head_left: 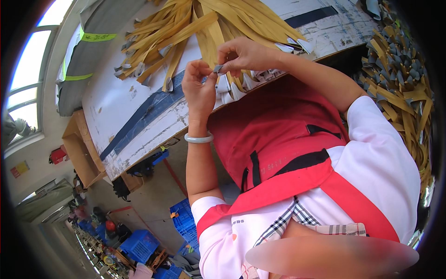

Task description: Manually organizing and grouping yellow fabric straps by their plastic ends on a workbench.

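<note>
Straps (pixel 232 18) of mustard yellow fan out over the far part of a worn white worktable (pixel 111 100), many with grey or pale tips. Watching remotely through the head camera, I see a small grey tab (pixel 218 68) held above the table's near edge, between the two hands. The left hand (pixel 200 90) pinches it from the left between thumb and forefinger, its other fingers curled; the right hand (pixel 248 53) pinches it from the right, thumb against forefinger. I cannot tell whether the tab is joined to a strap. Just beneath the hands, I make out white strap ends (pixel 227 90) along the near edge. A dark blue strip (pixel 148 114) lies slantwise on the table to the left. On my right, a second mass of yellow straps (pixel 409 116) with grey tips hangs beside the person in the red apron (pixel 278 125). A pale bracelet (pixel 199 138) rings the left wrist. Farther left I find an open cardboard box (pixel 83 144) against the table, and nearer, a blue crate (pixel 139 245) on the floor.
</note>
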{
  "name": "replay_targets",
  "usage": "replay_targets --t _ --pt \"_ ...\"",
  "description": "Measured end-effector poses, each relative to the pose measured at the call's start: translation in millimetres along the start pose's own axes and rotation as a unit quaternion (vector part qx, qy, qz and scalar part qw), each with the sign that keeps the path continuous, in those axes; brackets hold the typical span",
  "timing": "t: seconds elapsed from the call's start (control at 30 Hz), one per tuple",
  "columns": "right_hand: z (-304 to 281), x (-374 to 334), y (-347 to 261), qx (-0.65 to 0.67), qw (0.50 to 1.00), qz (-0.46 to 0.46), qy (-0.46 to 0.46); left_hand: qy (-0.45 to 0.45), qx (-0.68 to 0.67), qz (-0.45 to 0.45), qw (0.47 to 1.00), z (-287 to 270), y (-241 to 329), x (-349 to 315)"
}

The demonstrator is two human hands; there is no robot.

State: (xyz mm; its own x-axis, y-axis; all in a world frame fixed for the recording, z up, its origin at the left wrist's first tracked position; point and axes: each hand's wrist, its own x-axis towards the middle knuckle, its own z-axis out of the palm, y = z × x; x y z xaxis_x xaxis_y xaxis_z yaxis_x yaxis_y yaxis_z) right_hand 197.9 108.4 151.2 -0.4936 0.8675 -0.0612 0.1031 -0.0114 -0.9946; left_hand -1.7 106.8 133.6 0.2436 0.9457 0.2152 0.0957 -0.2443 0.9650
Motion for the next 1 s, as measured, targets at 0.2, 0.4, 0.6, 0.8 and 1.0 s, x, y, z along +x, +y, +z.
replay_targets --t 0.2,0.4,0.6,0.8,1.0 --pt "12 16 23 -0.289 0.909 -0.228 0.198 0.135 0.135 0.113 0.975 36 -1 -8" --pt "2 11 22 -0.068 0.978 -0.159 0.119 0.095 -0.116 0.023 0.988 15 12 -7" --pt "5 1 1 0.027 0.985 -0.099 0.142 -0.003 -0.004 0.058 0.998 -5 0 0" --pt "0 -11 13 -0.008 0.989 -0.025 0.146 -0.029 0.191 0.13 0.973 9 2 -3" --pt "-40 -18 19 -0.025 0.981 -0.012 0.19 0.262 -0.149 0.072 0.951 -94 9 60"
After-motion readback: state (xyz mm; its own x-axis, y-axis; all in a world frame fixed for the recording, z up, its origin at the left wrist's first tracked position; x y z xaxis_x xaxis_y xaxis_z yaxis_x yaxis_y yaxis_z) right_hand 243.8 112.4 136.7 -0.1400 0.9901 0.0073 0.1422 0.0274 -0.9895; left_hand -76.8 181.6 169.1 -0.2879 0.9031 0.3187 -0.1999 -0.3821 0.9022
